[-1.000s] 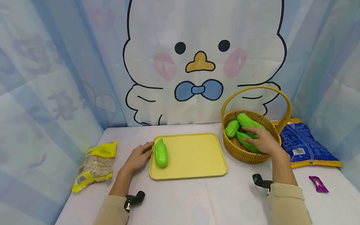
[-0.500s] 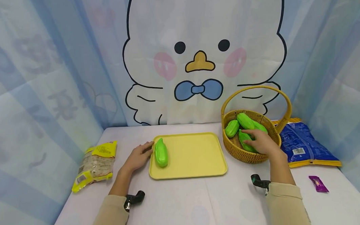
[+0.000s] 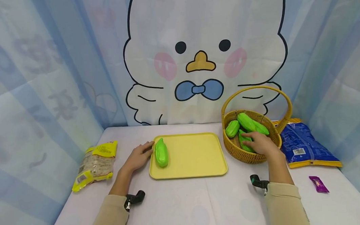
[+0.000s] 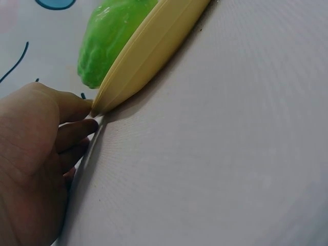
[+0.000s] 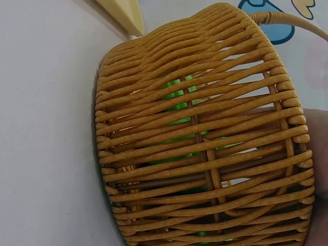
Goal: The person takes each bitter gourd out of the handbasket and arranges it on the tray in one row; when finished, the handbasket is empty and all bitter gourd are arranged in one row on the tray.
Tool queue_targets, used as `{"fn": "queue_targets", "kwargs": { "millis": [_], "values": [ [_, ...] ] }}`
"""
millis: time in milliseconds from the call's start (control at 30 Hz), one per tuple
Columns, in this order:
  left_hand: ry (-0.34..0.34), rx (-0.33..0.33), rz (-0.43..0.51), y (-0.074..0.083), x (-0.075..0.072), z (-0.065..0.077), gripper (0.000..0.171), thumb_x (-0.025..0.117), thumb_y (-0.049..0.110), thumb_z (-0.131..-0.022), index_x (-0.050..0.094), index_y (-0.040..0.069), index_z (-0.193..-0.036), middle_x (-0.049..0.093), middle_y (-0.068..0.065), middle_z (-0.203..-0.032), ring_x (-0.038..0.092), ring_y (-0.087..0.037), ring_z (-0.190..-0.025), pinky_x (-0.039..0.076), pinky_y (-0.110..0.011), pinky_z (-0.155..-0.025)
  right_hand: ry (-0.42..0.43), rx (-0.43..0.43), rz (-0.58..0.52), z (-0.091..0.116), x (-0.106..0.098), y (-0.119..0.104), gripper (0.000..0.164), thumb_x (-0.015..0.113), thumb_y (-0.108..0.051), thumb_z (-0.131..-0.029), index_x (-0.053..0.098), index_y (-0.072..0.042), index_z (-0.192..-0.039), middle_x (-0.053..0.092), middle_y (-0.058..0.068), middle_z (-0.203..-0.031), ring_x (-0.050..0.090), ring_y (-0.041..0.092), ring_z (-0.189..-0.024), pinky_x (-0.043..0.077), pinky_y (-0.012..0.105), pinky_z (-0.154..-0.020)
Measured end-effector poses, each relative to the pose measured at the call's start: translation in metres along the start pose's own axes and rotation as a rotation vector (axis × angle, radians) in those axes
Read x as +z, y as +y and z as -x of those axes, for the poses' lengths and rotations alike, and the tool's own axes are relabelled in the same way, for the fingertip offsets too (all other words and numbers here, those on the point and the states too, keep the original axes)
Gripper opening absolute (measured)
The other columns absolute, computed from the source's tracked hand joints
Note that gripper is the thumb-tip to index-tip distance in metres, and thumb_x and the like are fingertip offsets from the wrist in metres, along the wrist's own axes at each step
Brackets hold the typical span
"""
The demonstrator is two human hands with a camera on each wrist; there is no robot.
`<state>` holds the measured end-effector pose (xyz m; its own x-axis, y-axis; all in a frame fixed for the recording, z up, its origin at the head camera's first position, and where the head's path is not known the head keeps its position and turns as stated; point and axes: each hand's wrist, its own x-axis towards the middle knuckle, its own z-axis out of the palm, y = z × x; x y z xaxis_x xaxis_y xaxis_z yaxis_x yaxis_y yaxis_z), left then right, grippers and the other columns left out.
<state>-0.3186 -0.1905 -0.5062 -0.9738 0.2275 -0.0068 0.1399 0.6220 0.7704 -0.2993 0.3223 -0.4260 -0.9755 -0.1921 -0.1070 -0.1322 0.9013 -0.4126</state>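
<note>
My right hand (image 3: 262, 144) reaches into a wicker basket (image 3: 244, 155), its thumb and fingers round a green bitter melon (image 3: 243, 139) at the front. Two more green vegetables, a short one (image 3: 232, 128) and a longer one (image 3: 246, 122), lie behind it, with another green end (image 3: 261, 128) beside them. In the right wrist view the basket wall (image 5: 205, 133) hides most of the hand. On the left, my left hand (image 3: 138, 157) touches the rim of a yellow tray (image 3: 194, 156) with its fingertips, fingers fairly straight. A bumpy green bitter melon (image 3: 161, 153) lies at that tray's left end.
A yellow-and-clear bag (image 3: 98, 164) lies at the left. Right of the basket lie a blue bag (image 3: 307, 145) and a small purple wrapped sweet (image 3: 319, 184). The basket's tall handle (image 3: 255, 87) arches above it. A printed curtain (image 3: 204, 107) stands behind the table.
My right hand has moved slightly left and down in the basket, closing round the front bitter melon, which has turned more upright in view. The left hand has stayed at the tray.
</note>
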Motion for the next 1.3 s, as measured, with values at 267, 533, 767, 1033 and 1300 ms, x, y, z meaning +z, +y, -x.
{"fn": "queue_targets", "kwargs": {
  "millis": [267,533,767,1033,1300],
  "values": [
    [0.003,0.004,-0.008,0.001,0.001,-0.001,0.05,0.051,0.026,-0.11,0.046,0.016,-0.158,0.04,-0.01,-0.166,0.028,-0.031,-0.159,0.009,-0.051,-0.135,-0.022,-0.029,-0.03,0.001,0.0,0.001,0.052,0.057,-0.025,-0.108,0.048,-0.005,-0.155,0.047,0.033,-0.154,0.044,0.056,-0.14,0.041,0.072,-0.113],
    [-0.003,0.004,-0.008,0.002,0.0,-0.002,0.05,0.051,0.027,-0.11,0.046,0.016,-0.158,0.04,-0.01,-0.166,0.028,-0.031,-0.159,0.009,-0.052,-0.135,0.018,0.008,-0.141,0.007,-0.006,0.0,0.056,0.056,-0.027,-0.109,0.041,-0.009,-0.16,0.036,0.036,-0.16,0.031,0.061,-0.146,0.031,0.078,-0.116],
    [0.0,-0.006,-0.016,0.001,-0.001,-0.002,0.05,0.051,0.027,-0.11,0.046,0.016,-0.158,0.04,-0.01,-0.166,0.028,-0.031,-0.159,0.009,-0.052,-0.135,0.09,0.048,-0.285,0.006,-0.008,-0.001,0.061,0.058,-0.033,-0.108,0.038,-0.013,-0.162,0.028,0.034,-0.165,0.023,0.06,-0.15,0.028,0.08,-0.116],
    [0.001,0.002,-0.009,0.001,0.0,-0.002,0.05,0.051,0.027,-0.11,0.047,0.015,-0.158,0.04,-0.011,-0.166,0.028,-0.032,-0.159,0.009,-0.052,-0.135,0.203,0.049,-0.338,0.006,-0.011,-0.001,0.066,0.064,-0.041,-0.104,0.039,-0.02,-0.162,0.039,0.033,-0.16,0.055,0.036,-0.107,0.05,0.035,-0.078],
    [0.001,-0.003,-0.011,0.001,0.0,-0.001,0.05,0.051,0.026,-0.11,0.046,0.015,-0.158,0.04,-0.011,-0.166,0.028,-0.032,-0.159,0.009,-0.052,-0.135,0.296,0.009,-0.417,0.01,-0.017,-0.009,0.067,0.068,-0.04,-0.101,0.042,-0.023,-0.161,0.039,0.027,-0.162,0.055,0.039,-0.116,0.053,0.022,-0.076]
  ]
}}
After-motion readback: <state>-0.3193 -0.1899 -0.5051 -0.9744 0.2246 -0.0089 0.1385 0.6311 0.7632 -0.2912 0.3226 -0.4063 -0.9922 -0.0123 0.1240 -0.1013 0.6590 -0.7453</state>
